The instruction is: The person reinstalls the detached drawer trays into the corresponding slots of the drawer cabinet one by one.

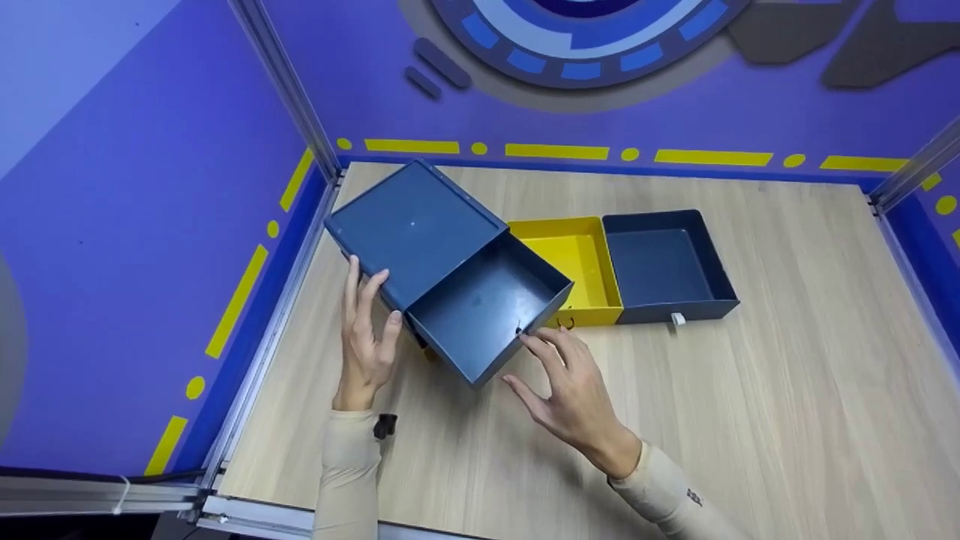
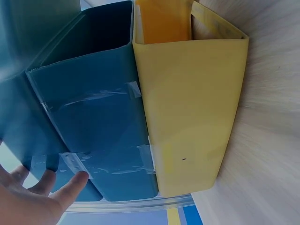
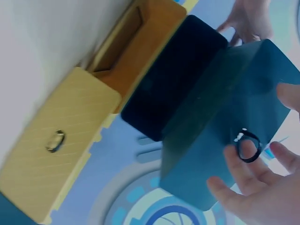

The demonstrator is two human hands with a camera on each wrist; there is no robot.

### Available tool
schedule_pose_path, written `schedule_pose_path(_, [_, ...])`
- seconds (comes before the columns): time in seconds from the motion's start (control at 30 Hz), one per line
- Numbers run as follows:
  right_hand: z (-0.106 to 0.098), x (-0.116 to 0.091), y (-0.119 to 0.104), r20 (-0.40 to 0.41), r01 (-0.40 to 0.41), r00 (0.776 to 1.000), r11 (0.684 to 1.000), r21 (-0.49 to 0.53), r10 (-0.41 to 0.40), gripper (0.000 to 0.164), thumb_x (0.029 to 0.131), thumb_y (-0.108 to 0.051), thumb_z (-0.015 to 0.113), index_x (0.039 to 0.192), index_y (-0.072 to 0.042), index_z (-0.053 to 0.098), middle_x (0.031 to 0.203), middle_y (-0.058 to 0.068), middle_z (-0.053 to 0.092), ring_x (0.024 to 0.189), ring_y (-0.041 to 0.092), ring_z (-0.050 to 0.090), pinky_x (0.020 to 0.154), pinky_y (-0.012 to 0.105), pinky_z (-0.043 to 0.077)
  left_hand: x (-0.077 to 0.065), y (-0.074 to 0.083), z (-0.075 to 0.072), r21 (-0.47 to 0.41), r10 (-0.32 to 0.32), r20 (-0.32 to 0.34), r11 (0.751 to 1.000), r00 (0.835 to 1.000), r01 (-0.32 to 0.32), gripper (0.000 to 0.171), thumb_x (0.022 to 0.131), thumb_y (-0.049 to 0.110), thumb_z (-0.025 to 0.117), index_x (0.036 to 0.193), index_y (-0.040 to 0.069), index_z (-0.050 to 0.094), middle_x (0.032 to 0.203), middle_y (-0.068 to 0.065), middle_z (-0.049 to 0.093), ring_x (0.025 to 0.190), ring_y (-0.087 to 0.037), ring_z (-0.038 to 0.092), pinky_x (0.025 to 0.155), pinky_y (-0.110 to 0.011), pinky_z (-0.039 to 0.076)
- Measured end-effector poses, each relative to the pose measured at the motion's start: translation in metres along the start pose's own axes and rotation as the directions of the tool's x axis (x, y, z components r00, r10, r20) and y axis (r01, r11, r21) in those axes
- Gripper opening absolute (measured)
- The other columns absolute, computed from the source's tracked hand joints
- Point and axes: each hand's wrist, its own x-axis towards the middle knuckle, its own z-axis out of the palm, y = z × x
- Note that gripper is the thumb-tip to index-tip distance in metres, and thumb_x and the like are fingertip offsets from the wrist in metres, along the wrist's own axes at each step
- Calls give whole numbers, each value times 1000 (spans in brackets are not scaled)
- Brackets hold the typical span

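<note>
— Wooden tabletop (image 1: 787, 375), purple walls. And the hands?
— Left hand (image 1: 365, 337), fingers straight, presses the blue cabinet (image 1: 412, 225) at far left. Right hand (image 1: 570, 390), fingers spread, touches the pulled-out blue drawer's (image 1: 487, 307) ring pull (image 3: 247, 143). Yellow drawer (image 1: 574, 262) sits just right.

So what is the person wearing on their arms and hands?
Both arms have long, snug, cream-beige sleeves that end at the wrists. The right sleeve has a small dark mark on it. The left sleeve has a small black piece beside its cuff. The left hand and right hand are bare: no gloves, no rings seen.
</note>
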Motion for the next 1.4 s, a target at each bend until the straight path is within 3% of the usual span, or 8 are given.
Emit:
schedule_pose_path(0.17, [1, -9, 8, 29, 15, 999, 999, -38, -14, 56, 83, -31, 89, 132, -10, 69, 130, 16, 68, 119, 33, 67, 103, 50, 54, 0, 0, 0, 0, 9, -11, 1000, 1000, -9, 61, 94, 31, 55, 151, 12, 54, 176, -22, 21, 162, -42, 24, 125, -73, 20])
schedule_pose_path(0.33, [3, -12, 7, 79, -22, 997, 998, -56, 26, 61, 84, -32, 88, 137, -11, 65, 136, 18, 65, 122, 35, 66, 99, 54, 56, 0, 2, 1, 0, 7, -12, 1000, 1000, -7, 62, 93, 32, 56, 152, 12, 54, 176, -22, 21, 162, -42, 23, 125, -73, 20])
schedule_pose_path(0.73, [12, -3, 3, 66, -57, 996, 997, -58, 60, 56, 88, -32, 85, 135, -10, 64, 136, 17, 64, 121, 32, 66, 90, 49, 58, -3, 2, 1, -11, -19, -4, 1000, 1000, 19, 62, 93, 31, 60, 152, 14, 54, 177, -18, 21, 163, -40, 22, 124, -72, 23])
schedule_pose_path(1.0, [20, 1, 4, 49, -38, 998, 998, -58, 41, 58, 87, -29, 86, 135, -6, 63, 139, 20, 63, 126, 34, 65, 99, 50, 58, -3, 3, 1, -5, -28, 6, 1000, 1000, 28, 63, 94, 30, 61, 154, 14, 53, 178, -18, 20, 164, -39, 21, 125, -72, 21])
schedule_pose_path(1.4, [34, 11, 6, 60, -32, 998, 998, -50, 35, 58, 89, -27, 84, 137, -4, 60, 136, 21, 64, 120, 35, 67, 99, 49, 58, -3, 4, 1, 4, -32, 14, 999, 999, 32, 62, 94, 29, 61, 154, 15, 52, 178, -16, 19, 164, -39, 20, 126, -71, 20])
